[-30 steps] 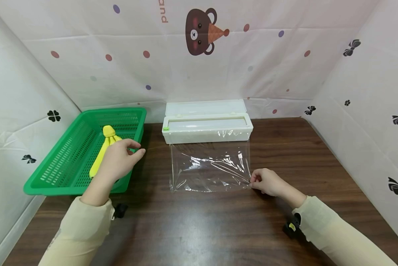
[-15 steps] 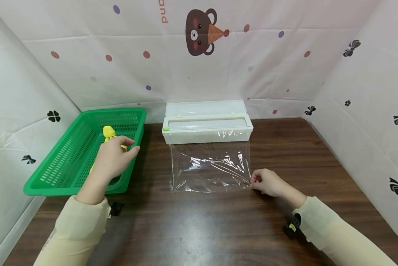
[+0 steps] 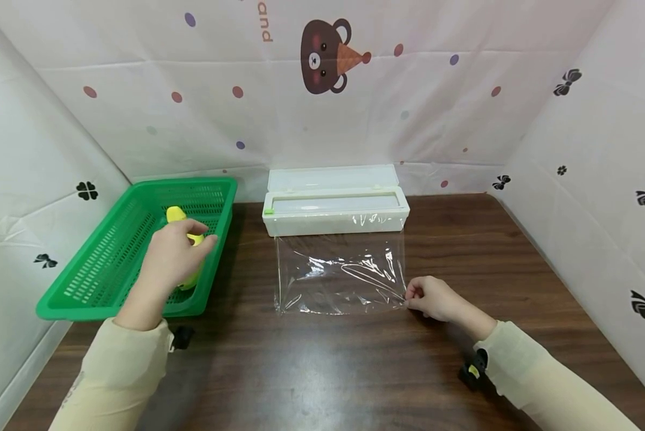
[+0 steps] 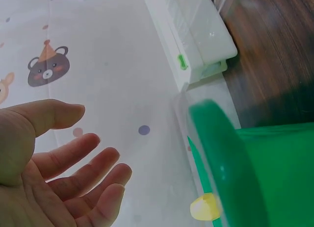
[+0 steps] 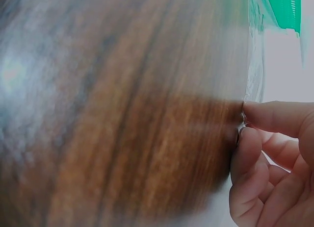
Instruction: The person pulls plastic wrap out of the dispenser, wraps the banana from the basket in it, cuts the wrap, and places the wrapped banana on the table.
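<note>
A sheet of clear film [image 3: 338,275] spreads out in front of a white dispenser box [image 3: 335,224], running from the box's front toward the person. It is glossy and creased, most strongly on its right half; whether it lies on the bench [image 3: 311,365] or is held just above it, I cannot tell. The right hand [image 3: 432,298] pinches the film's near right corner between thumb and finger, and the right wrist view shows the fingertips meeting at the film's edge, with the other fingers curled in.

The box stands at the back of the bench with its lid [image 3: 333,177] tipped up behind it and a small green slider [image 3: 269,211] at its left end.

To the left sits a green basket [image 3: 96,263], its sides perforated. The left hand [image 3: 171,257] is over it, grasping nothing — thumb apart, fingers loosely bent. Yellow bananas [image 3: 175,214] lie in the basket, largely hidden behind that hand.

Both arms wear pale sleeves [image 3: 538,371], each with a black device [image 3: 473,371] at the wrist. Behind everything hangs pale sheeting [image 3: 435,120] — dots and a brown bear's head [image 3: 324,57] at the back, black bows on the right side.
</note>
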A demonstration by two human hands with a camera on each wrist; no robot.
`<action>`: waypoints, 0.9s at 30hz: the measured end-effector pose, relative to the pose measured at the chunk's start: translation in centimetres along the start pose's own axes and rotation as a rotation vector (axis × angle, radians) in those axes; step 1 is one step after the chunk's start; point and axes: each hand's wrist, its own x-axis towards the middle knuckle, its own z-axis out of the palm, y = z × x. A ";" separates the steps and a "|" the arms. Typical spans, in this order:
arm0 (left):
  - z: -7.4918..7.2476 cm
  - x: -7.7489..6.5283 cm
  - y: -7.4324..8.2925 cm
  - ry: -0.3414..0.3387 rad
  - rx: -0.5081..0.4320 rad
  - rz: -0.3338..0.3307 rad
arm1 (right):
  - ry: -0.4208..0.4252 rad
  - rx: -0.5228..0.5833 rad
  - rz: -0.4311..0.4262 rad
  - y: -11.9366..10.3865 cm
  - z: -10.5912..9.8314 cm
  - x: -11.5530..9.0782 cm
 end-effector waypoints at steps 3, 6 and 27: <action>-0.2 0.1 -0.2 0.011 0.006 0.000 | 0.001 0.001 0.001 0.0 0.0 -0.1; -0.3 0.3 -0.4 0.015 0.006 -0.011 | 0.004 0.003 0.015 -0.1 0.0 -0.1; -1.1 1.5 -1.5 -0.008 0.055 -0.030 | 0.000 0.016 0.006 0.0 0.0 -0.1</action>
